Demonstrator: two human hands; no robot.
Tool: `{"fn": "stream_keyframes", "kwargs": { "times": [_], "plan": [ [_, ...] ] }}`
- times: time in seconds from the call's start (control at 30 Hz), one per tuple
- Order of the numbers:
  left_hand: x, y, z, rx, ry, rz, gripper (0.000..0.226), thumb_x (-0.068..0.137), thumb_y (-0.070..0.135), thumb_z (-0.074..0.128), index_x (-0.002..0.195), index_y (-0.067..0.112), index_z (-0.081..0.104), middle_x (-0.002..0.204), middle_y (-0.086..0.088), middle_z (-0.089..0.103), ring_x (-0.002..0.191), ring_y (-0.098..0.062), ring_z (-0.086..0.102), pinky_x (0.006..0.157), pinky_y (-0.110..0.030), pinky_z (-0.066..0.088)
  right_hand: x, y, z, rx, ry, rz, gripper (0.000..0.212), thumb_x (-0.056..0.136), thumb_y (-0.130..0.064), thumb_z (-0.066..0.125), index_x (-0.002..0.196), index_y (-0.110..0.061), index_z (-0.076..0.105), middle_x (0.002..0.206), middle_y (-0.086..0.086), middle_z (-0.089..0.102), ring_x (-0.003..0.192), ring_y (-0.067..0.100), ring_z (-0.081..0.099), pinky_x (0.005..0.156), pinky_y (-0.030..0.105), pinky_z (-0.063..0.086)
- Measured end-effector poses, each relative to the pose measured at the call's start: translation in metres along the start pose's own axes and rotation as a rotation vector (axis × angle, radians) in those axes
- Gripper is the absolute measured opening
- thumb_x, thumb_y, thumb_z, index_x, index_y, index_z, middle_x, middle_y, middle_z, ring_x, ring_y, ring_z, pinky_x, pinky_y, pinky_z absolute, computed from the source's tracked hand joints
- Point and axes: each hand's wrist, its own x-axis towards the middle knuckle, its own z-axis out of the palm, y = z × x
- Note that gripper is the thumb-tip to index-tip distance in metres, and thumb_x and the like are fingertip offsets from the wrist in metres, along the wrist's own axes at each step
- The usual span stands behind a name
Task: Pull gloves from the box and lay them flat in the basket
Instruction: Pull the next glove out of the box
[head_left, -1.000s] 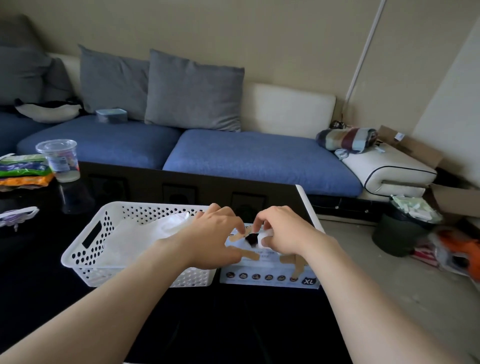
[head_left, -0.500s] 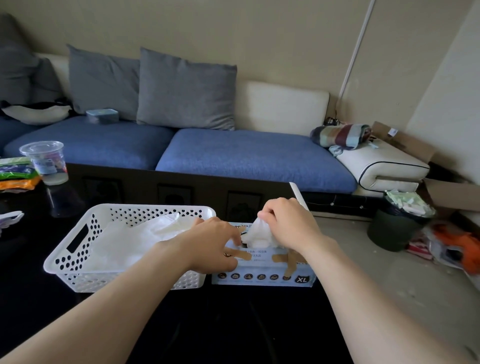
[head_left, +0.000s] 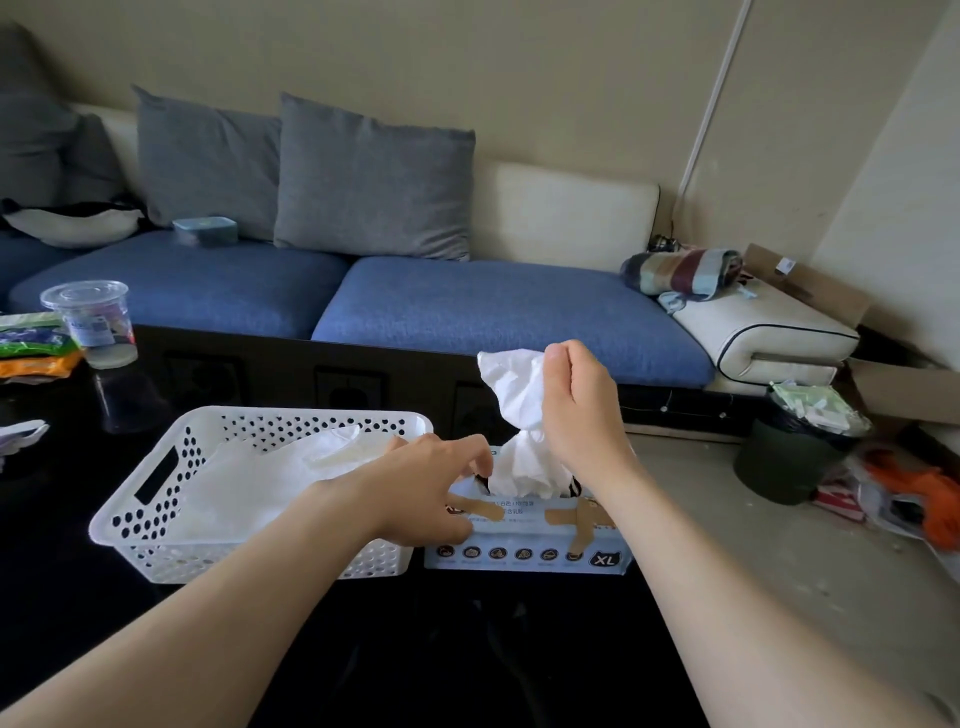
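A pale blue glove box (head_left: 524, 551) marked XL stands on the black table, right of a white perforated basket (head_left: 156, 499). My right hand (head_left: 576, 410) pinches a crumpled white glove (head_left: 519, 415) and holds it above the box; the glove's lower end is still in the slot. My left hand (head_left: 426, 493) holds the box's top left part, thumb on its front and fingertips at the opening. White gloves (head_left: 260, 478) lie in the basket.
A clear plastic cup (head_left: 96, 322) and coloured packets (head_left: 31, 348) sit at the table's far left. Behind the table runs a blue sofa (head_left: 467, 306) with grey cushions. A dark bin (head_left: 795, 452) and clutter are on the floor to the right.
My right hand has risen from the box opening, drawing the white glove up out of the slot. My left hand stays on the box.
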Motion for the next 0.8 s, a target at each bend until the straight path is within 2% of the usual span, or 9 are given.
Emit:
{"fn": "stream_keyframes", "kwargs": {
  "times": [0.1,0.23,0.33,0.43,0.5,0.57,0.7,0.73,0.8],
  "plan": [
    [0.0,0.001,-0.001,-0.016,-0.015,-0.011,0.049,0.085,0.041,0.07,0.127,0.042,0.043,0.138,0.011,0.059,0.124,-0.014,0.05,0.109,-0.042,0.034,0.0,-0.002,0.002,0.006,0.082,-0.047,0.038,0.115,-0.025,0.039,0.078,-0.017,0.041,0.066,-0.007,0.043,0.057,0.003,0.04,0.054,0.021,0.033],
    [0.001,0.0,-0.002,-0.028,-0.034,-0.028,0.047,0.087,0.048,0.069,0.129,0.041,0.047,0.137,0.013,0.058,0.126,-0.012,0.049,0.109,-0.041,0.036,-0.001,-0.01,0.0,0.002,0.255,-0.174,0.028,0.116,-0.019,0.039,0.091,-0.013,0.051,0.068,-0.006,0.05,0.06,0.001,0.047,0.055,0.026,0.035],
    [0.0,0.001,-0.002,-0.128,0.029,-0.038,0.047,0.091,0.057,0.066,0.133,0.038,0.056,0.134,0.015,0.061,0.126,-0.009,0.054,0.109,-0.037,0.042,0.001,-0.018,-0.001,0.045,0.291,-0.206,0.03,0.116,-0.017,0.041,0.087,-0.014,0.05,0.067,-0.007,0.048,0.06,0.001,0.045,0.056,0.025,0.034],
    [0.001,0.004,-0.009,-0.281,0.181,-0.068,0.037,0.104,0.043,0.055,0.138,0.03,0.06,0.134,0.014,0.063,0.125,-0.008,0.058,0.101,-0.028,0.047,0.001,-0.023,0.001,0.104,0.192,-0.141,0.043,0.115,-0.023,0.044,0.073,-0.021,0.04,0.058,-0.012,0.037,0.056,0.006,0.035,0.054,0.022,0.028],
    [0.002,0.006,-0.017,-0.499,0.301,-0.103,0.035,0.101,0.037,0.049,0.131,0.028,0.065,0.125,0.012,0.069,0.119,-0.01,0.063,0.1,-0.034,0.051,0.0,-0.025,0.004,0.138,0.098,-0.099,0.048,0.115,-0.027,0.045,0.069,-0.021,0.033,0.055,-0.014,0.034,0.056,0.006,0.03,0.054,0.022,0.027],
    [0.0,0.008,-0.025,-0.745,0.403,-0.099,0.038,0.091,0.037,0.046,0.114,0.023,0.072,0.112,0.006,0.074,0.11,-0.015,0.067,0.1,-0.042,0.052,-0.001,-0.026,0.007,0.151,0.022,-0.071,0.05,0.115,-0.029,0.045,0.068,-0.019,0.033,0.054,-0.015,0.033,0.056,0.006,0.031,0.055,0.022,0.027],
    [-0.006,0.008,-0.034,-1.003,0.52,-0.079,0.033,0.105,0.021,0.043,0.104,0.0,0.069,0.098,-0.011,0.075,0.095,-0.025,0.072,0.095,-0.047,0.059,-0.003,-0.029,0.014,0.207,-0.121,0.003,0.049,0.114,-0.033,0.046,0.069,-0.018,0.036,0.06,-0.014,0.033,0.059,0.007,0.032,0.057,0.024,0.03],
    [-0.006,0.006,-0.035,-1.025,0.568,-0.083,0.031,0.106,0.018,0.045,0.102,-0.005,0.066,0.091,-0.013,0.072,0.086,-0.028,0.07,0.091,-0.048,0.061,-0.004,-0.029,0.016,0.216,-0.159,0.034,0.049,0.114,-0.036,0.046,0.069,-0.017,0.037,0.063,-0.01,0.035,0.061,0.009,0.034,0.06,0.027,0.032],
    [-0.008,0.004,-0.037,-1.037,0.651,-0.097,0.032,0.106,0.02,0.051,0.095,-0.008,0.061,0.079,-0.008,0.061,0.073,-0.022,0.059,0.074,-0.043,0.056,-0.004,-0.033,0.021,0.277,-0.244,0.138,0.054,0.11,-0.047,0.049,0.075,-0.006,0.045,0.071,0.001,0.044,0.069,0.015,0.044,0.069,0.035,0.039]
  ]
}}
